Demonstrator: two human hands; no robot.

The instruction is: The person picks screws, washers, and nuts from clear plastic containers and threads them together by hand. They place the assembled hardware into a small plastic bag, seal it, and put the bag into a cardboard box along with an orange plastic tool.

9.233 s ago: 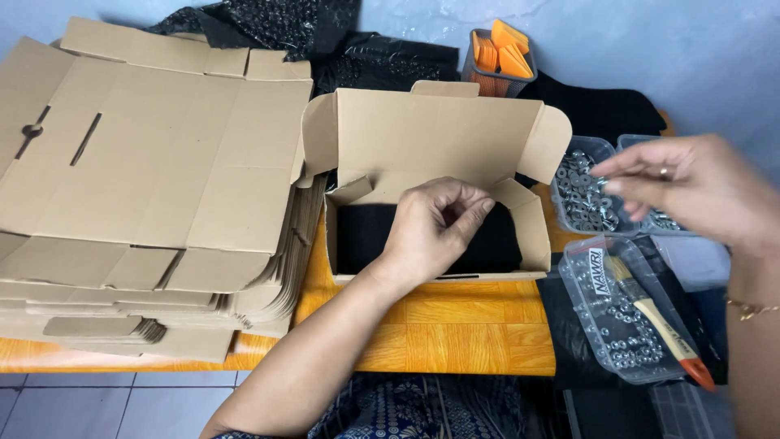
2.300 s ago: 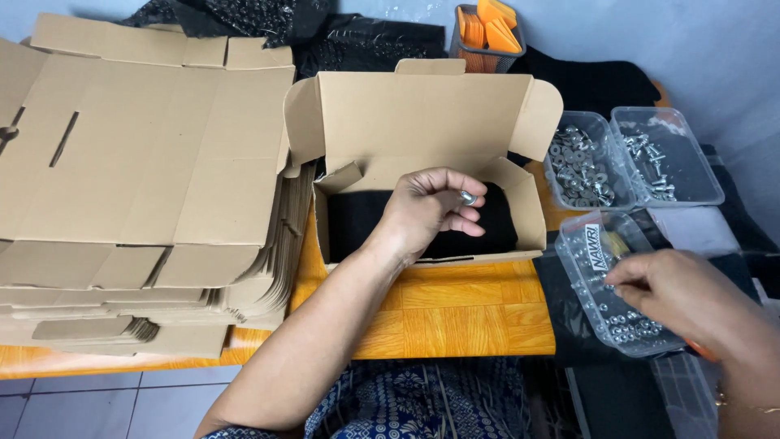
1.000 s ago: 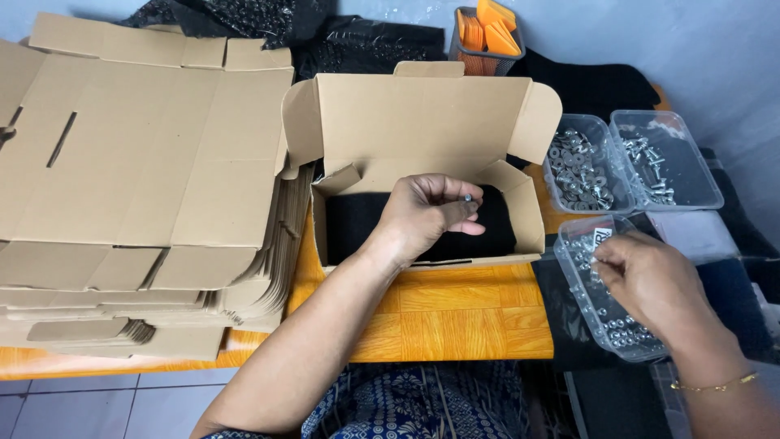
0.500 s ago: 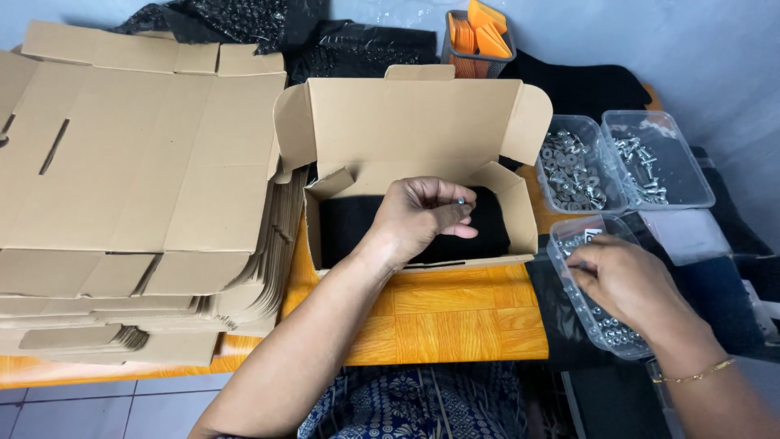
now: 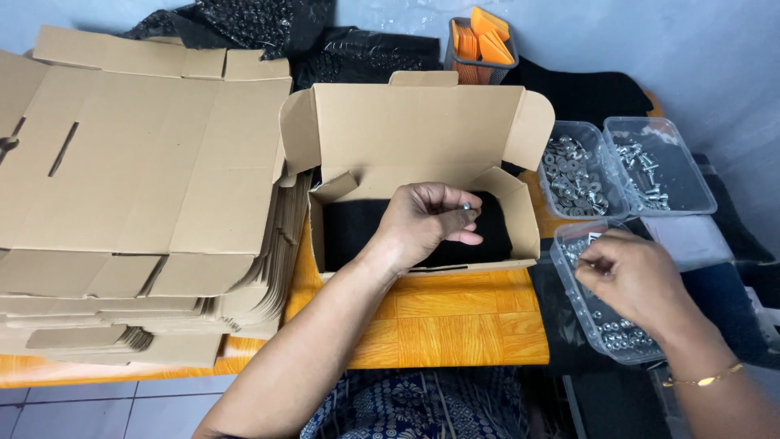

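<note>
The left hand (image 5: 426, 223) sits at the centre of the frame, over the open box (image 5: 414, 146), fingers curled narrow around a small metal piece (image 5: 467, 206) that shows at the fingertips; how many pieces the palm holds cannot be told. Below it lies the black pad (image 5: 349, 232) that lines the box floor.

The right hand (image 5: 630, 276) is at the lower right, fingers pinched close inside the near tray (image 5: 581, 313) of screws and washers. Whether it has one between the fingertips is hidden by the hand's own back.

The near tray lies to the right of the box, its long axis running from upper left to lower right, so the right hand is much the nearer to it. The box wall (image 5: 524, 219) stands between the two hands, and anything passing from tray to box has to clear that edge.

Two more trays (image 5: 691, 175) of hardware sit in the upper right. A stack of flat cartons (image 5: 146, 179) fills the left side, hard against the box. Open room is the orange tabletop (image 5: 455, 325) in front of the box.
</note>
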